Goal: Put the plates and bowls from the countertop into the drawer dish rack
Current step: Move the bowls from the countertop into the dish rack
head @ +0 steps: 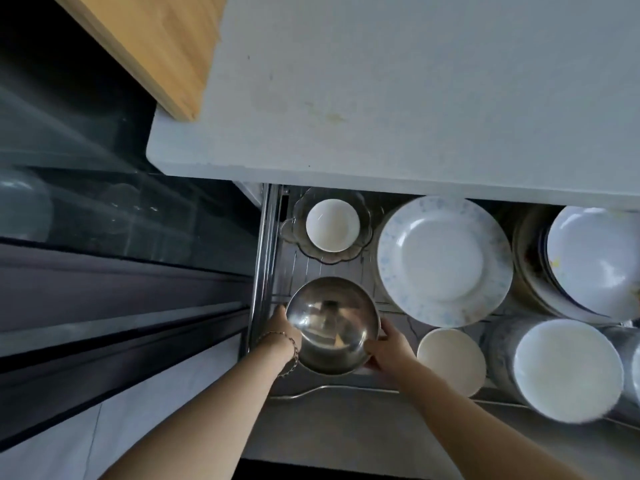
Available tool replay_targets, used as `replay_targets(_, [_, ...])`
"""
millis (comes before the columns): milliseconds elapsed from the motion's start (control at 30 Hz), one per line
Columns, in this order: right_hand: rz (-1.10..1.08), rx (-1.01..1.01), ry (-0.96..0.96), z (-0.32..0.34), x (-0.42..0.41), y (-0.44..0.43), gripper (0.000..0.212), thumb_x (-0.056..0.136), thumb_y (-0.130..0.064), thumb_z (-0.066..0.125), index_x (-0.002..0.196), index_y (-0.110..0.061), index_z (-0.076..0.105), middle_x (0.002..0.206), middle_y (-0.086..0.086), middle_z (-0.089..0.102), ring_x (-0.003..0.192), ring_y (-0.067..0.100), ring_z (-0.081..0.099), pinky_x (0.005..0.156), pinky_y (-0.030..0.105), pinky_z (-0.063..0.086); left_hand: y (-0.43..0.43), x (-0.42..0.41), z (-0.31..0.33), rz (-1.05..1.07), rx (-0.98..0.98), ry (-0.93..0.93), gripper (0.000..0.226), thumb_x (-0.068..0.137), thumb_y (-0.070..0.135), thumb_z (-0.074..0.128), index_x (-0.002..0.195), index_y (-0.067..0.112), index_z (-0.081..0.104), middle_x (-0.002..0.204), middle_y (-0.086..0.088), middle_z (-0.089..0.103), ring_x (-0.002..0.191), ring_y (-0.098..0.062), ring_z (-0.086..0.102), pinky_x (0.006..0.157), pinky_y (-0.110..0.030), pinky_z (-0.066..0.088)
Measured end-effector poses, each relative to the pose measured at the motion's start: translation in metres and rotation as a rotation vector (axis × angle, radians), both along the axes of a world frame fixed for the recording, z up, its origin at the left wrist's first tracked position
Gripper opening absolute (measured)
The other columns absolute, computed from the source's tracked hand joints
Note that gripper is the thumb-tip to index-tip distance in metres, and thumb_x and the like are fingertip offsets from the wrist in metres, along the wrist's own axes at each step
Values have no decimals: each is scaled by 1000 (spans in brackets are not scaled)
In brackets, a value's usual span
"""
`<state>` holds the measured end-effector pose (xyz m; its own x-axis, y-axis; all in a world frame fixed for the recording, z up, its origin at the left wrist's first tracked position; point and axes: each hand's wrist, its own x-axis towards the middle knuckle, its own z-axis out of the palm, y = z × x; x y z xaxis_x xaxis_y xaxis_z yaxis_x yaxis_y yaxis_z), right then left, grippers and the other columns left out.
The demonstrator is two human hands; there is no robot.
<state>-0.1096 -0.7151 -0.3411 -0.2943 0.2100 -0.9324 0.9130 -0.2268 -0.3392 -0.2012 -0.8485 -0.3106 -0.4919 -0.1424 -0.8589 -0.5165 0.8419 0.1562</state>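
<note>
Your left hand (pixel 282 327) and right hand (pixel 388 348), nearest the lens, curl round opposite sides of the steel bowl (pixel 332 323) and grip it between them. The bowl is at the front-left corner of the open drawer dish rack (pixel 325 388), below the counter (pixel 415 98); it possibly rests on the wires. A blue-speckled plate (pixel 445 261) lies just beyond it to the right.

Gripping steel bowl (pixel 332 325) in both hands at front-left of drawer dish rack (pixel 265 254). My left hand (pixel 281 326) curling round left rim, my right hand (pixel 389 348) cupping right side. Speckled plate (pixel 445 261) lying behind-right, cream bowl (pixel 452 362) sitting just beside my right hand.
</note>
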Motion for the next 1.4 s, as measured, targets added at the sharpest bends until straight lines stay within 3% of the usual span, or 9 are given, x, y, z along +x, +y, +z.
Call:
replay_targets(133, [28, 58, 19, -16, 6, -16, 47, 84, 0, 47, 129, -14, 50, 68, 3, 60, 65, 26, 59, 78, 44, 55, -9, 1, -8, -36, -8, -16, 51, 95, 3, 40, 144, 8, 28, 147, -13, 39, 134, -28, 40, 107, -33, 35])
replay_targets(233, [11, 36, 15, -17, 4, -19, 48, 86, -8, 51, 133, -16, 47, 72, 2, 62, 76, 28, 62, 87, 48, 54, -16, -1, -9, -65, -61, -18, 44, 95, 7, 43, 139, 4, 34, 141, -15, 44, 130, -29, 44, 104, -33, 38])
replay_targets(467, [213, 65, -50, 7, 2, -9, 67, 85, -26, 60, 144, -12, 31, 103, 7, 58, 87, 20, 55, 78, 32, 46, -20, 7, 12, -133, -84, -28, 36, 95, 10, 46, 129, -1, 45, 124, -18, 59, 113, -29, 60, 91, -32, 50])
replay_targets(667, [505, 140, 2, 84, 4, 39, 42, 87, -14, 50, 125, 1, 54, 85, 7, 58, 74, 18, 53, 64, 25, 42, -1, -5, 87, -397, -24, 76, 22, 94, 15, 44, 112, 14, 58, 118, -10, 58, 102, -21, 59, 85, -26, 46])
replay_targets(833, [611, 210, 125, 172, -25, 80, 37, 90, -9, 46, 123, 4, 55, 115, 23, 63, 96, 29, 60, 80, 31, 49, 33, -33, 155, -173, 240, 239, 27, 92, 3, 47, 116, 3, 59, 113, -13, 64, 97, -24, 64, 82, -35, 56])
replay_targets(1000, [578, 243, 244, 239, -83, 111, 37, 86, -4, 43, 118, 8, 57, 87, 15, 58, 74, 23, 53, 58, 22, 41, 73, -93, 224, 30, 421, 393, 28, 93, 3, 42, 117, 4, 56, 98, -10, 62, 65, -11, 60, 59, -24, 48])
replay_targets(1133, [491, 297, 344, 268, -154, 128, 29, 87, -8, 48, 115, -4, 57, 81, 7, 61, 64, 15, 55, 52, 17, 41, 104, -172, 250, 216, 542, 531, 27, 92, 3, 40, 115, 4, 53, 104, -12, 58, 60, -12, 57, 52, -25, 42])
replay_targets(1267, [229, 274, 440, 275, -233, 136, 13, 91, -9, 47, 102, -11, 53, 68, 4, 57, 53, 14, 51, 47, 18, 37, 134, -253, 256, 412, 650, 602, 37, 92, 7, 42, 129, 3, 46, 69, -1, 48, 55, -14, 49, 51, -25, 38])
replay_targets(1400, [153, 286, 491, 267, -323, 143, 27, 93, -14, 47, 119, -8, 52, 69, 4, 52, 53, 15, 48, 49, 21, 37, 161, -319, 235, 576, 733, 523, 49, 91, 13, 43, 139, 9, 35, 69, 2, 43, 58, -17, 48, 54, -25, 39])
